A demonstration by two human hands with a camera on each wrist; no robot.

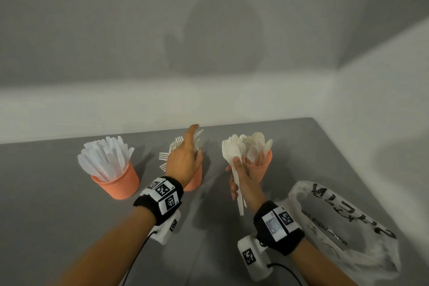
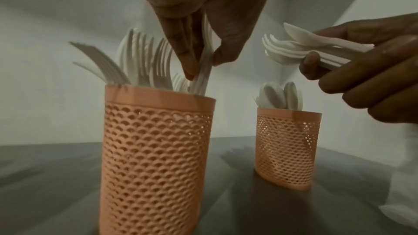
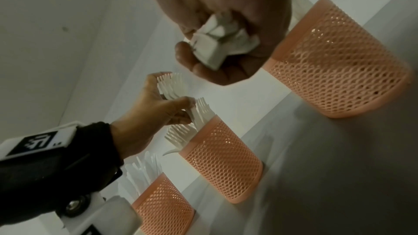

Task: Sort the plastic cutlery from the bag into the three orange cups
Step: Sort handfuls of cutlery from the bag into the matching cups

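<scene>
Three orange mesh cups stand in a row on the grey table. The left cup point(image 1: 118, 181) holds white knives, the middle cup point(image 2: 156, 149) forks, the right cup point(image 1: 260, 169) spoons. My left hand point(image 1: 185, 160) is over the middle cup and pinches white forks point(image 2: 203, 71) whose handles reach down into it. My right hand point(image 1: 241, 181) grips a bundle of white forks and spoons point(image 1: 234, 162) just left of the spoon cup. In the right wrist view the handle ends of the bundle point(image 3: 217, 45) stick out of my fist.
A crumpled clear plastic bag point(image 1: 343, 223) with black print lies at the right, behind my right wrist. White walls close the table at the back and right. Bare grey tabletop point(image 1: 46, 216) spreads to the left and front.
</scene>
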